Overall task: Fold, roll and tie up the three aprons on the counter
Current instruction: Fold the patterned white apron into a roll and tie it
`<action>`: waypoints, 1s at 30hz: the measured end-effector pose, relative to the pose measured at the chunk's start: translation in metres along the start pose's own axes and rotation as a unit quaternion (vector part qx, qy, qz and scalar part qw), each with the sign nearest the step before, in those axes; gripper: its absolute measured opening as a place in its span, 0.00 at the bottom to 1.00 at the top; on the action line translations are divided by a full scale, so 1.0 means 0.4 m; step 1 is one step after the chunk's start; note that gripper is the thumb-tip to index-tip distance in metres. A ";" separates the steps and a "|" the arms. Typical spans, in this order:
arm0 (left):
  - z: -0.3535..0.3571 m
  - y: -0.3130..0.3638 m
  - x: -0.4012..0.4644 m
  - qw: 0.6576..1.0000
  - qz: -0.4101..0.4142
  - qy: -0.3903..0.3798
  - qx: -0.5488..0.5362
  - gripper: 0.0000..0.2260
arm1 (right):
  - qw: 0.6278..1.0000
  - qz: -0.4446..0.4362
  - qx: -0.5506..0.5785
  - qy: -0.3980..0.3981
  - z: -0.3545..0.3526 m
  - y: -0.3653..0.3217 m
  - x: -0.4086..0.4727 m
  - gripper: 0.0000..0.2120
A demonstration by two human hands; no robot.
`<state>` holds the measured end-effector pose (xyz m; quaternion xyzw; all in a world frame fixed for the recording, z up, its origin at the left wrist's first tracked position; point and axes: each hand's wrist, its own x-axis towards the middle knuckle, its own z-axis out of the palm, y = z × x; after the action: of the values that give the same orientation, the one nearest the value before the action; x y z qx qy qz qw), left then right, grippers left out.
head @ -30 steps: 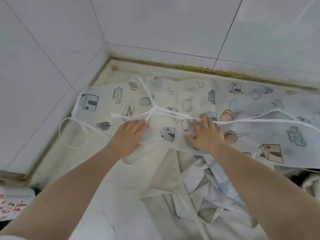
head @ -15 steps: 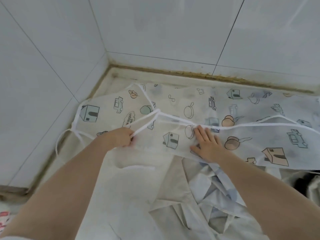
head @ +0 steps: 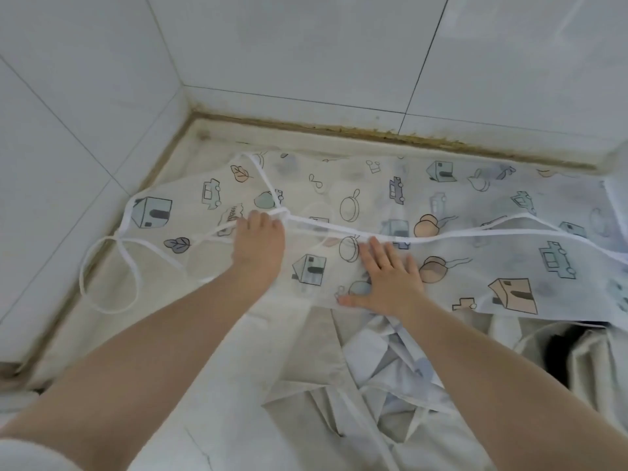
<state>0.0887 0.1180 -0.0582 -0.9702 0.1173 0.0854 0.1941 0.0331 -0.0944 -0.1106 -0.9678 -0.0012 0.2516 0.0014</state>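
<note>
Nearest me, crumpled pale aprons [head: 390, 379] lie heaped on the worktop [head: 112, 300]. Beyond them the printed apron [head: 441, 212] is spread flat toward the tiled wall [head: 306, 45]. My right hand [head: 390, 277] presses flat on its near fold, fingers straight. My left hand [head: 258, 239] has its grip curled round the white strap [head: 339, 229]; a loose tie [head: 112, 266] loops off left.

Large pale glossy wall tiles [head: 306, 45] with thin dark grout lines covered two walls that met in a corner at upper left. A brownish, stained sealant seam [head: 373, 132] ran along the foot of both walls where they joined the off-white counter [head: 112, 334]. Soft, even light fell across the scene, with faint reflections on the tiles.
</note>
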 end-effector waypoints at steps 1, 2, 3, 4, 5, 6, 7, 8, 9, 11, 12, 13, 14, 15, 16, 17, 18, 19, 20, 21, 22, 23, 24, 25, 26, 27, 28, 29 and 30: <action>-0.025 0.053 -0.003 0.994 0.067 0.085 -0.032 0.16 | 1.000 0.000 -0.011 0.004 -0.004 -0.007 0.000 0.55; -0.047 0.120 -0.003 0.974 0.143 0.158 -0.084 0.18 | 1.000 -0.002 -0.014 0.006 -0.007 -0.010 0.004 0.55; -0.061 0.181 -0.004 0.945 0.207 0.197 -0.162 0.18 | 1.000 -0.007 -0.010 0.003 -0.010 -0.017 0.008 0.54; -0.073 0.237 -0.002 0.925 0.245 0.142 -0.255 0.17 | 1.000 -0.019 -0.005 -0.006 -0.013 -0.015 0.010 0.51; -0.081 0.282 0.002 0.907 0.247 0.042 -0.338 0.19 | 0.999 -0.038 -0.012 -0.014 -0.017 -0.007 0.008 0.47; -0.073 0.317 0.006 0.889 0.233 -0.054 -0.390 0.21 | 0.998 -0.058 -0.029 -0.018 -0.019 0.009 0.003 0.43; -0.065 0.358 0.012 0.882 0.209 -0.106 -0.408 0.22 | 0.996 -0.071 -0.051 -0.015 -0.014 0.044 -0.010 0.39; -0.066 0.386 0.021 0.894 0.190 -0.126 -0.386 0.23 | 0.994 -0.077 -0.073 0.000 -0.008 0.075 -0.026 0.37; -0.066 0.404 0.027 0.909 0.181 -0.137 -0.350 0.25 | 0.992 -0.079 -0.092 0.019 0.000 0.105 -0.044 0.35; -0.083 0.429 0.032 0.925 0.165 -0.163 -0.301 0.29 | 0.991 -0.065 -0.101 0.057 0.016 0.164 -0.084 0.34; -0.087 0.434 0.031 0.931 0.156 -0.172 -0.283 0.32 | 0.991 -0.049 -0.101 0.069 0.021 0.192 -0.097 0.36; -0.086 0.441 0.028 0.938 0.151 -0.177 -0.257 0.36 | 0.990 -0.031 -0.110 0.080 0.018 0.230 -0.109 0.38; -0.076 0.443 0.019 0.945 0.150 -0.179 -0.230 0.39 | 0.988 -0.018 -0.123 0.091 0.010 0.274 -0.119 0.40; -0.058 0.439 0.007 0.949 0.148 -0.178 -0.212 0.41 | 0.985 -0.011 -0.140 0.096 -0.001 0.325 -0.130 0.41; -0.032 0.427 -0.004 0.952 0.143 -0.175 -0.205 0.42 | 0.984 -0.006 -0.151 0.093 -0.011 0.377 -0.140 0.42; -0.017 0.426 -0.012 0.955 0.139 -0.167 -0.203 0.43 | 0.986 0.001 -0.147 0.081 -0.020 0.448 -0.162 0.44; -0.001 0.414 -0.019 0.956 0.134 -0.161 -0.205 0.43 | 0.989 0.002 -0.135 0.058 -0.028 0.504 -0.179 0.46; 0.008 0.403 -0.024 0.957 0.128 -0.155 -0.207 0.43 | 0.992 0.005 -0.125 0.023 -0.036 0.551 -0.198 0.50; 0.009 0.400 -0.027 0.958 0.125 -0.153 -0.206 0.42 | 0.992 0.011 -0.121 -0.013 -0.041 0.592 -0.216 0.55; 0.009 0.400 -0.029 0.960 0.124 -0.152 -0.199 0.42 | 0.991 0.015 -0.127 -0.043 -0.043 0.619 -0.233 0.58; 0.009 0.402 -0.031 0.963 0.123 -0.150 -0.187 0.42 | 0.989 0.011 -0.137 -0.058 -0.043 0.633 -0.242 0.60; 0.008 0.404 -0.032 0.966 0.123 -0.145 -0.178 0.41 | 0.987 0.002 -0.148 -0.059 -0.041 0.635 -0.244 0.59; 0.003 0.409 -0.034 0.968 0.128 -0.136 -0.165 0.40 | 0.986 -0.012 -0.156 -0.050 -0.039 0.630 -0.243 0.57; -0.001 0.413 -0.037 0.971 0.137 -0.120 -0.154 0.39 | 0.987 -0.031 -0.156 -0.037 -0.042 0.615 -0.239 0.54; -0.006 0.417 -0.040 0.973 0.153 -0.094 -0.147 0.37 | 0.987 -0.057 -0.149 -0.022 -0.044 0.595 -0.232 0.50; -0.009 0.420 -0.041 0.972 0.177 -0.066 -0.140 0.35 | 0.987 -0.082 -0.136 -0.008 -0.047 0.568 -0.225 0.47; -0.011 0.422 -0.041 0.969 0.201 -0.046 -0.134 0.32 | 0.987 -0.103 -0.122 0.002 -0.047 0.540 -0.217 0.43; -0.013 0.424 -0.041 0.965 0.221 -0.038 -0.136 0.30 | 0.986 -0.119 -0.113 0.009 -0.048 0.512 -0.212 0.39; -0.012 0.426 -0.043 0.961 0.231 -0.041 -0.145 0.29 | 0.985 -0.132 -0.114 0.013 -0.048 0.489 -0.206 0.36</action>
<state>0.0286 -0.0332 -0.1110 -0.9303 0.3161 0.1835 0.0309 -0.0292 -0.2904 -0.0545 -0.9562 -0.1577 0.2348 -0.0752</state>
